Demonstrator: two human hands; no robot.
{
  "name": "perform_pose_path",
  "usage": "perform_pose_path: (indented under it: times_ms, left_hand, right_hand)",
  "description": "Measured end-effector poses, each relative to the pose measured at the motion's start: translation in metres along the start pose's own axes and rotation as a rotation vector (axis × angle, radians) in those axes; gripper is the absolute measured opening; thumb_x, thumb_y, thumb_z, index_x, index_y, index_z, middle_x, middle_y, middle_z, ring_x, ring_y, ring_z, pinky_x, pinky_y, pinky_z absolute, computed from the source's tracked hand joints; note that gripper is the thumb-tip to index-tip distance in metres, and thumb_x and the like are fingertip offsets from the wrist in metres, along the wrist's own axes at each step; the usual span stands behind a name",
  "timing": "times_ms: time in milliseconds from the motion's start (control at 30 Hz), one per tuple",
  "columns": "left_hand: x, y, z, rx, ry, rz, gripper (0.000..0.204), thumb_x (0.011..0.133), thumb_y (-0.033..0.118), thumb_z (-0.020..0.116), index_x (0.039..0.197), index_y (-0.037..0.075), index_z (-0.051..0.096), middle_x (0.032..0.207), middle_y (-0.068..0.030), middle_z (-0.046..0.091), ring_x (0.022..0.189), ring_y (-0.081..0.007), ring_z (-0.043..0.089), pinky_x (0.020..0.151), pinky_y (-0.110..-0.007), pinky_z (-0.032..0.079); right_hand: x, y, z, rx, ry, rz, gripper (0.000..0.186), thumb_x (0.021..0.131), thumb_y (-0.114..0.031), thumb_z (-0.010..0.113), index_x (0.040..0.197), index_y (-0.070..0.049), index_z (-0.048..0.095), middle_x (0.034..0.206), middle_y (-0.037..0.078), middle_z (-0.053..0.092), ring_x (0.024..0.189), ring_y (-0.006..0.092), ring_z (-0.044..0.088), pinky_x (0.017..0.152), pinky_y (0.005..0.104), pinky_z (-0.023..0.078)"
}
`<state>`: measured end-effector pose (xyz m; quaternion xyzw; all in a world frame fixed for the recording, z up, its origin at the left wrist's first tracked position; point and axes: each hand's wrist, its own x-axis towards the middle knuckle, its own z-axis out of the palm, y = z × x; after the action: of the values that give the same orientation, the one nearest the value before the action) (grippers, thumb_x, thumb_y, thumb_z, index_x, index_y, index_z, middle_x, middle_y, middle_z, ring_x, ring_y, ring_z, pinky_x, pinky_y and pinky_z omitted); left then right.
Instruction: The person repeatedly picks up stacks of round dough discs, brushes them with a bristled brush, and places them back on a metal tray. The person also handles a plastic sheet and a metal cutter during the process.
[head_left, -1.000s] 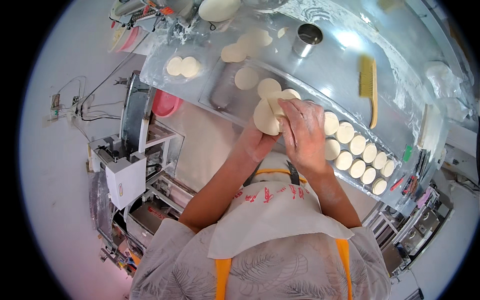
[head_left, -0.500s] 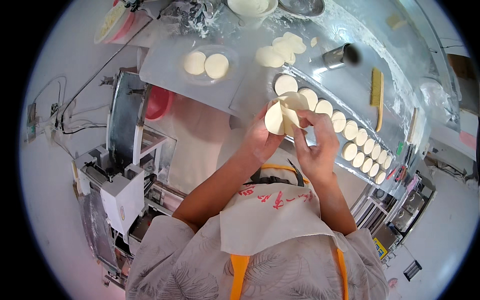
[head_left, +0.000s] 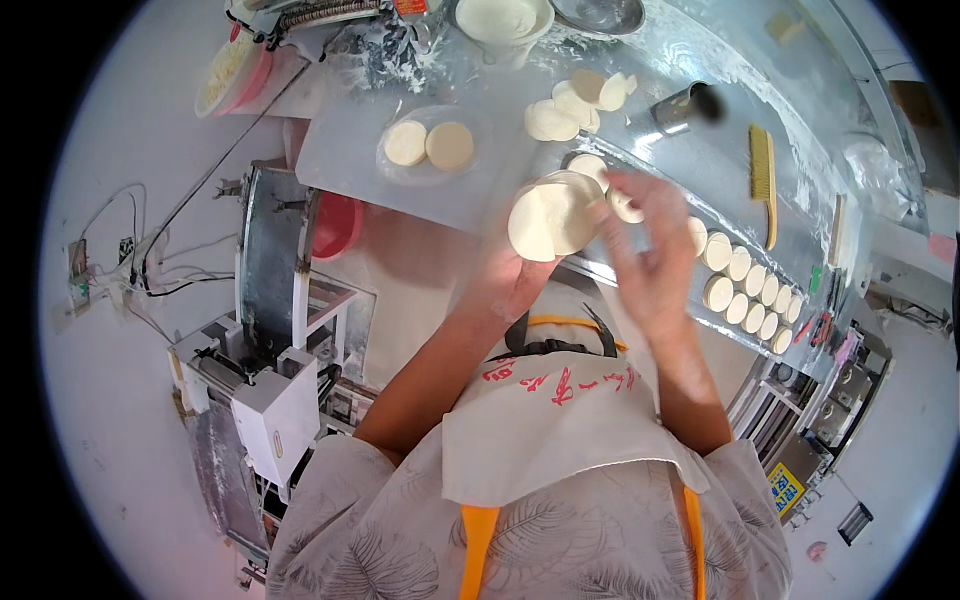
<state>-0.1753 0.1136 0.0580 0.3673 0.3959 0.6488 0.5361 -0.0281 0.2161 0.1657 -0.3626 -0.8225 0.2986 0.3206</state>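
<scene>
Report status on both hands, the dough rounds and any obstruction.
Left hand holding pale dough rounds. Right hand blurred beside them, grip unclear. Right hand blocks view of part of the stacked rounds behind it.

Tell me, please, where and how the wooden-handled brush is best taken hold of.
Probably by the bare handle of the brush, with the right hand coming from the person's side: that slim, slightly curved end points toward the person, while the bristles sit at the farther part, facing left, clear of that grip.
</scene>
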Motion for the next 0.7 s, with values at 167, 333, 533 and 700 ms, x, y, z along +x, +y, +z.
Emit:
perform_pose_path:
  times_ms: [167,333,533,700]
  left_hand:
    - [0.007,0.026,0.033,-0.695,0.134,-0.122,0.044,0.113,0.021,0.053,0.154,0.006,0.048,0.153,-0.0108,0.056,0.142,-0.0270,0.055,0.120,-0.044,0.047]
    - [0.006,0.021,0.041,-0.754,0.075,-0.120,0.050,0.113,0.021,0.051,0.160,0.006,0.040,0.157,-0.0076,0.051,0.146,-0.0220,0.049,0.125,-0.040,0.038]
    - [0.006,0.017,0.052,-0.675,0.001,-0.002,0.056,0.111,0.022,0.053,0.162,0.002,0.037,0.159,-0.0098,0.049,0.149,-0.0243,0.046,0.127,-0.040,0.035]
    - [0.003,0.014,0.055,-0.674,0.103,-0.079,0.059,0.110,0.023,0.054,0.162,0.001,0.037,0.160,-0.0120,0.048,0.151,-0.0273,0.045,0.127,-0.043,0.035]
  right_hand:
    - [-0.023,-0.001,0.019,-0.066,0.131,-0.071,0.040,0.083,-0.003,0.085,0.122,-0.008,0.075,0.109,0.011,0.062,0.096,0.0307,0.057,0.084,0.0418,0.049]
    - [-0.035,0.003,0.006,-0.120,0.155,-0.192,0.041,0.077,0.000,0.086,0.116,-0.010,0.076,0.112,0.009,0.064,0.101,0.0306,0.059,0.086,0.0411,0.050]
    - [-0.044,0.007,-0.004,-0.143,0.201,-0.265,0.040,0.074,0.000,0.088,0.110,-0.010,0.077,0.117,0.008,0.067,0.107,0.0327,0.061,0.090,0.0427,0.052]
    - [-0.047,0.003,-0.010,-0.133,0.202,-0.276,0.038,0.072,0.001,0.088,0.107,-0.008,0.077,0.114,0.009,0.069,0.106,0.0329,0.062,0.089,0.0433,0.053]
